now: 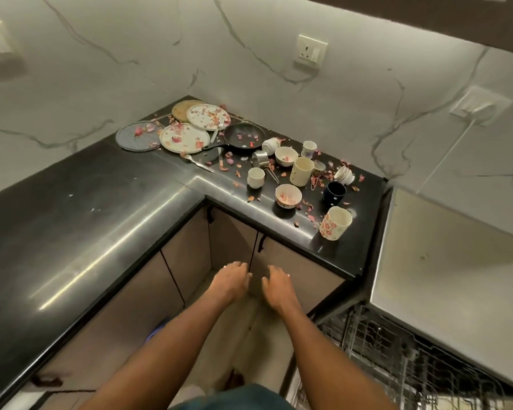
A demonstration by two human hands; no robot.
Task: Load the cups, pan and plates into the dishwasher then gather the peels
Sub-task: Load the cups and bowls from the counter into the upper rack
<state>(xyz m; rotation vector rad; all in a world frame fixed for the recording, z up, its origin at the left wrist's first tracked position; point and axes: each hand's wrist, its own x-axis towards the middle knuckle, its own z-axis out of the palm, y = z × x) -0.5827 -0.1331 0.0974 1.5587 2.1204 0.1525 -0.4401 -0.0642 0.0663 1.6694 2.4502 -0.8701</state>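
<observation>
My left hand [230, 281]: it hangs in the air in front of the beige cabinet doors [279, 261], palm down, fingers relaxed and a little bent, holding nothing
My right hand [276, 287]: just beside the left one, not touching it, also palm down with loose fingers, and it holds nothing
Black stone counter [86, 208]: L-shaped, it goes around the corner under the white marble wall [249, 54]
Plates: four round plates lie in the far corner, overlapping; a grey plate [134, 136] at the left, a white plate with small pattern [184, 138] beside it, another white plate [208, 116] behind, and a brass-coloured plate [182, 109] partly under it
Black frying pan [244, 136]: it lies flat just right of the plates, handle toward the white plate
Cups: several stand or lie right of the pan; a tall cream cup [301, 171], a small white cup [255, 177], a dark blue cup [334, 193], a white cup with red flowers [335, 222] near the counter edge, tilted; two white bowls [288, 196] are between them
Pink and reddish peels [231, 161]: scattered over the plates, inside the pan and on the counter among the cups
Steel fork [197, 163]: on the counter in front of the plates
Dishwasher wire rack [397, 350]: pulled out at my lower right, under the open grey door [444, 276]
</observation>
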